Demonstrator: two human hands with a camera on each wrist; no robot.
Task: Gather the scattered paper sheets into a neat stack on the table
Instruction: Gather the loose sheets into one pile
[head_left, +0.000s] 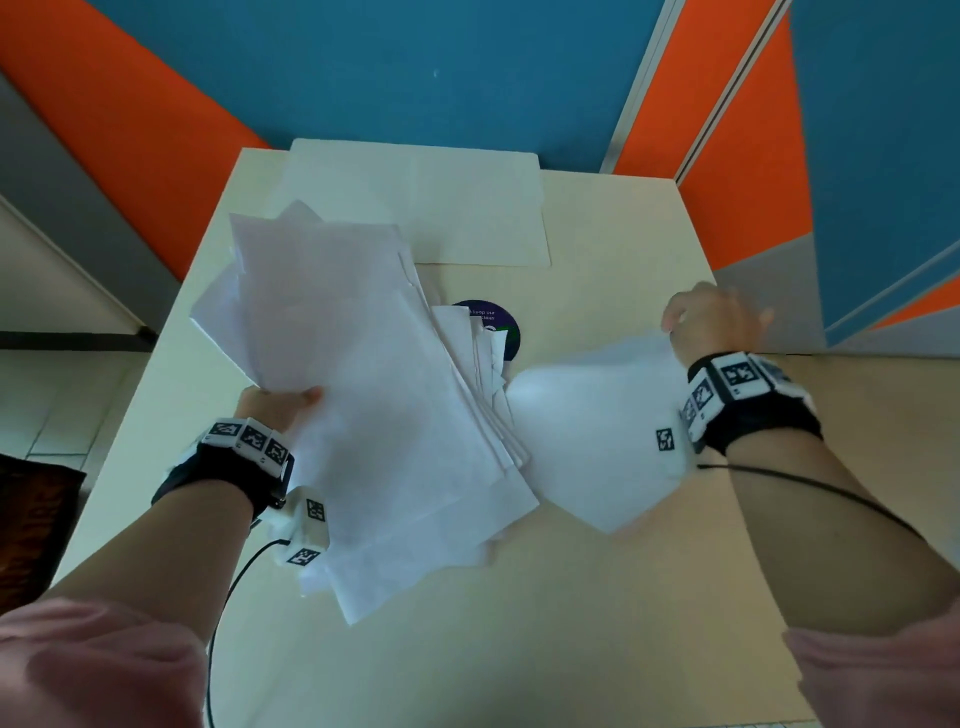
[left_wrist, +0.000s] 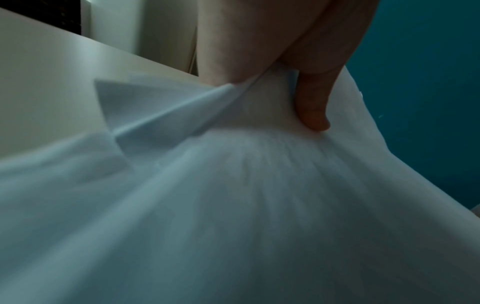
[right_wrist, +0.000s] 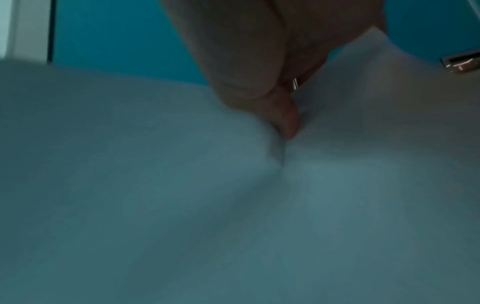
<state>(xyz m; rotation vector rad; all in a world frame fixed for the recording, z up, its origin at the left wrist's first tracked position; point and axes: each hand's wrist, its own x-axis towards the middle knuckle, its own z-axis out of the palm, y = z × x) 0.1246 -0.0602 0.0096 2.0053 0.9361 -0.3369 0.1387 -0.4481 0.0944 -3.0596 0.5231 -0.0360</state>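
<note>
Head view, left hand (head_left: 278, 402): grips a thick, fanned bundle of paper (head_left: 363, 389) at its near-left edge, thumb on top, the bundle lifted and tilted over the surface (head_left: 623, 234).
Head view, right hand (head_left: 711, 322): fingers curled, pinching a loose sheet (head_left: 597, 431) by its far-right corner; the sheet hangs in the air just beside the bundle, apart from it.
Head view, other things: a cream folder (head_left: 467, 208) lies flat at the far edge; a dark round sticker (head_left: 493, 322) shows past the bundle's edge.
Left wrist view, grip: the fingers (left_wrist: 311, 102) press into the bundle (left_wrist: 233, 205), which fans and bows below them; edges are uneven.
Right wrist view, grip: thumb and fingertips (right_wrist: 285, 123) pinch the sheet (right_wrist: 182, 205), and a crease runs down from the pinch.
Handling, judged: paper is light, limp and slippery sheet on sheet; a corner pinch lets a sheet droop and crease, and a one-sided grip lets the bundle splay.
Where to hold, judged: both long edges of the bundle, palms facing, then tap a short edge on the surface to square it.
Risk, judged: inner sheets could slide out of the tilted bundle.
</note>
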